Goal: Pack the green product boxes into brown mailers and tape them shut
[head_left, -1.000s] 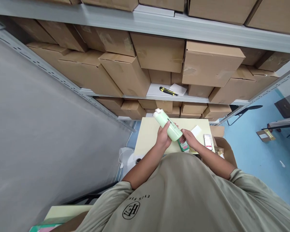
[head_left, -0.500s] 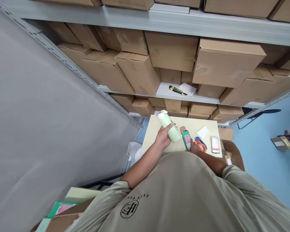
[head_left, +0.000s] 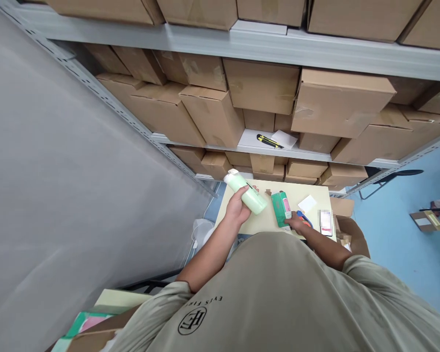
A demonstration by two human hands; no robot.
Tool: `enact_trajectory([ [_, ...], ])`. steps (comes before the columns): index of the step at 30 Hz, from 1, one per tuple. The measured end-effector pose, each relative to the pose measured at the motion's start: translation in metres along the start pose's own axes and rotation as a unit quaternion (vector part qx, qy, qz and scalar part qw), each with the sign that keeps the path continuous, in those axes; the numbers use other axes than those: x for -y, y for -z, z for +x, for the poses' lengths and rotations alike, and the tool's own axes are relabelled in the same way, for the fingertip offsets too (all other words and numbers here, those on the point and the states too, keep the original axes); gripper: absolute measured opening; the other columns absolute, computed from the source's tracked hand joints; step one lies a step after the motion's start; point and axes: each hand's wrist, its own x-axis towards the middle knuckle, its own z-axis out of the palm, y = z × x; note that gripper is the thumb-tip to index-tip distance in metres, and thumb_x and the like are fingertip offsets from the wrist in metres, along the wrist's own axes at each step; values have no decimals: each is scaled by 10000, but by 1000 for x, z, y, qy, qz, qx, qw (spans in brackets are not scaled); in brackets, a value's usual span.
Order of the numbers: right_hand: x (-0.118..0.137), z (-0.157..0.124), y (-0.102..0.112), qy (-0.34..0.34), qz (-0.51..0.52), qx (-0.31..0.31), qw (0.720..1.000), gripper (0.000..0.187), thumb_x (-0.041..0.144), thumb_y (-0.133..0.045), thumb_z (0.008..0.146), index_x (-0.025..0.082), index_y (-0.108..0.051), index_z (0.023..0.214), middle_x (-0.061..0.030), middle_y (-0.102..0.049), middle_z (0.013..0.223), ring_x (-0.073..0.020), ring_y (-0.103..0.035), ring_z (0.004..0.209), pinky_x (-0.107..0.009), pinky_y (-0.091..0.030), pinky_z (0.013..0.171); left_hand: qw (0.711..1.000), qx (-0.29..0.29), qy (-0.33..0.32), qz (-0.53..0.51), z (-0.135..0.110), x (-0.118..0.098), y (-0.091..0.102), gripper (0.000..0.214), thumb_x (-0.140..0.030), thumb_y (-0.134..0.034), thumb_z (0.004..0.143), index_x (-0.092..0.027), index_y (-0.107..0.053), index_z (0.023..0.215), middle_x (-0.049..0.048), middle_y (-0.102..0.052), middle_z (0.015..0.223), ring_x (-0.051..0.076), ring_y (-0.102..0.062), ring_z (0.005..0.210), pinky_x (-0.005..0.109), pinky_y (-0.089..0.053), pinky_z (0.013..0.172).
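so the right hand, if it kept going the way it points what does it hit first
The right hand would likely meet the green carton first; it sits right at the carton's lower corner, possibly already touching.

And there's "EVIS" on the shirt [head_left: 201,313], well below the left fingers [head_left: 239,201]; the print on the green bottle [head_left: 248,196] beside them is too small to read!
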Motion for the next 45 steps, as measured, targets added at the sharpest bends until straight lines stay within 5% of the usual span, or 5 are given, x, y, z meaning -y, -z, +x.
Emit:
enact_trajectory([
  [6, 32, -33, 20, 155, 172, -36, 972, 737, 448, -779, 650, 308, -395, 1263, 47, -650, 978, -200, -650, 822, -282, -538, 671, 998, 50, 25, -6, 1, -24, -26, 357, -312, -868, 797, -201, -677, 1078, 73, -817, 967, 259, -822, 929, 455, -672, 1016],
  [17, 77, -87, 50, 301, -23, -225, 926, 810, 339, -732, 781, 248, -479, 1545, -143, -689, 1465, -348, -683, 1307, -507, -569, 1135, 965, 240, -57, 88, -28, -37, -88, 592, -550, -951, 734, -212, -726, 1165, 131, -851, 1063, 361, -839, 1013, 503, -677, 946],
  [23, 79, -96, 52, 346, -7, -264, 901, 791, 287, -698, 785, 230, -506, 1550, -150, -666, 1467, -350, -668, 1328, -521, -573, 1147, 886, 347, -101, 291, -42, -37, -103, 528, -463, -996, 642, -173, -811, 1042, 179, -850, 1024, 394, -821, 986, 485, -669, 874],
  [30, 79, -100, 52, 378, -19, -285, 881, 809, 265, -671, 773, 224, -489, 1560, -162, -640, 1504, -347, -652, 1367, -522, -555, 1177, 786, 247, -308, 476, -45, -54, -120, 395, -322, -997, 577, -246, -800, 911, 21, -795, 870, 282, -736, 868, 345, -606, 854],
  [45, 81, -97, 42, 416, -33, -278, 865, 814, 147, -668, 702, 257, -563, 1502, -113, -676, 1418, -335, -674, 1310, -525, -578, 1157, 643, 399, -191, 626, -17, -95, -122, 456, -456, -885, 698, -196, -772, 1056, 58, -808, 1021, 285, -738, 945, 364, -583, 844],
])
